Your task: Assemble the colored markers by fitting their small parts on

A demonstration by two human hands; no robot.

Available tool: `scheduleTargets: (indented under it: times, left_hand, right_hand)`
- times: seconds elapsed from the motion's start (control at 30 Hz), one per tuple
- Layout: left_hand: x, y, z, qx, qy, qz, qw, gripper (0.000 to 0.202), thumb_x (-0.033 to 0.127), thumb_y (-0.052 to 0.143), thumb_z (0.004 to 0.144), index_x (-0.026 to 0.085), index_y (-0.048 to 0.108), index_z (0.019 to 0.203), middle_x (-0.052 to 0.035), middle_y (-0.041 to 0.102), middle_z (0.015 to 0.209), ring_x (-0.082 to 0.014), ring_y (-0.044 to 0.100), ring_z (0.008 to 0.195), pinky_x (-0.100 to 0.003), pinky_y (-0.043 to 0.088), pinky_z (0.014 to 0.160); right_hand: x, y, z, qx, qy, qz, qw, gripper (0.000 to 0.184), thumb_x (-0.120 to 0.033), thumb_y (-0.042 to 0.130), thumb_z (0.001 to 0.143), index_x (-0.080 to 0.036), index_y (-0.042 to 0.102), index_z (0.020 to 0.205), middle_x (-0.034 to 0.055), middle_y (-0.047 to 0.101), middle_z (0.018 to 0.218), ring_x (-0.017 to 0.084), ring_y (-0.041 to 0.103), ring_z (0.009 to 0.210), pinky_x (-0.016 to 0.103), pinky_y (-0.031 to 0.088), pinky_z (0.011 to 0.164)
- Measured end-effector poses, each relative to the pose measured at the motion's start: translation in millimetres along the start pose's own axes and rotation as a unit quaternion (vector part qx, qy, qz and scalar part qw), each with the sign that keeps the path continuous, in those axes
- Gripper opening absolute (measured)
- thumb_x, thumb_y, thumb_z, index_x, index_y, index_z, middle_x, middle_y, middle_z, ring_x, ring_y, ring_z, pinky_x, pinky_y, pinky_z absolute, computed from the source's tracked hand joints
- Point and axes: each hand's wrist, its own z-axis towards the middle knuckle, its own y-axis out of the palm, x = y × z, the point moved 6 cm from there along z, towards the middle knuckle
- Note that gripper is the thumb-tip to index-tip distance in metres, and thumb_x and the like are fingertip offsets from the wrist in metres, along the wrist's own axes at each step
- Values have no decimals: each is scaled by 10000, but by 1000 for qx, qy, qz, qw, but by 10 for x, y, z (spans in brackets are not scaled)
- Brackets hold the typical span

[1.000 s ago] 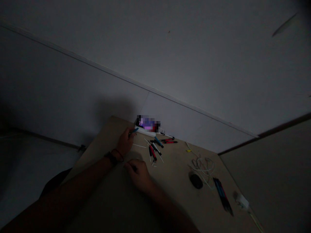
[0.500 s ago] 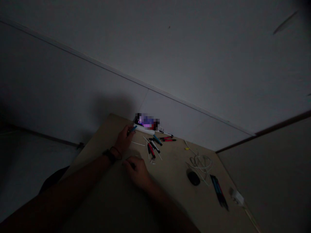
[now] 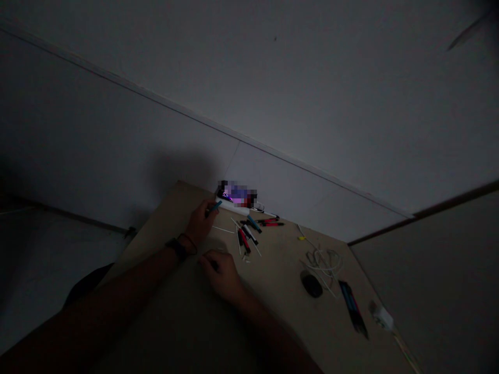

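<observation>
My left hand point(image 3: 199, 222) is closed on a blue pen barrel point(image 3: 214, 206), held by the fingertips above the back left of the table. My right hand point(image 3: 221, 272) is curled closed nearer to me, low over the tabletop; what its fingers hold, if anything, is hidden in the gloom. To the right of both hands lies a loose pile of pen parts: a red barrel point(image 3: 245, 242), a white barrel point(image 3: 250, 234), a blue barrel point(image 3: 254, 224) and thin white refills point(image 3: 223, 229). Tiny light pieces point(image 3: 246, 258) sit at the pile's near end.
A lit, blurred phone point(image 3: 237, 194) leans at the wall behind a white bar point(image 3: 234, 207). Red-and-black pens point(image 3: 272, 224) lie beside the pile. Farther right are a coiled white cable point(image 3: 323, 264), a black mouse point(image 3: 311, 284), a pen bundle point(image 3: 353, 310) and a white plug block point(image 3: 382, 316).
The whole view has shifted slightly. Both hands keep nearly the same pose, and the blue pen barrel stays in my left hand.
</observation>
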Motion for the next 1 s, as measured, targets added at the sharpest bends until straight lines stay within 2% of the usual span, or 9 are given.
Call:
scheduleTargets:
  times: [0.4,0.7,1.0]
  left_hand:
    - [-33,-7,4,9,-10,10,1000,206,259,601,878,189,646,1067,-36,700,929,-149,622,738,-249,494,632]
    - [22,-6,-3,10,-26,-74,997,179,298,580,909,197,583,1057,12,655,787,-83,521,518,-198,429,507]
    - [74,-93,-23,60,-35,-116,991,219,373,529,950,214,508,1100,46,632,716,-92,527,495,-193,440,485]
  right_hand:
    - [12,7,-5,-6,13,2,1000,272,-279,570,959,-199,655,713,-2,628,669,144,567,644,261,393,615]
    - [3,4,-3,-14,14,-1,1000,295,-305,570,972,-195,665,716,-5,629,666,141,564,647,255,398,610]
    - [14,11,-18,-14,17,4,1000,326,-358,557,987,-203,698,737,4,651,673,149,572,642,259,406,591]
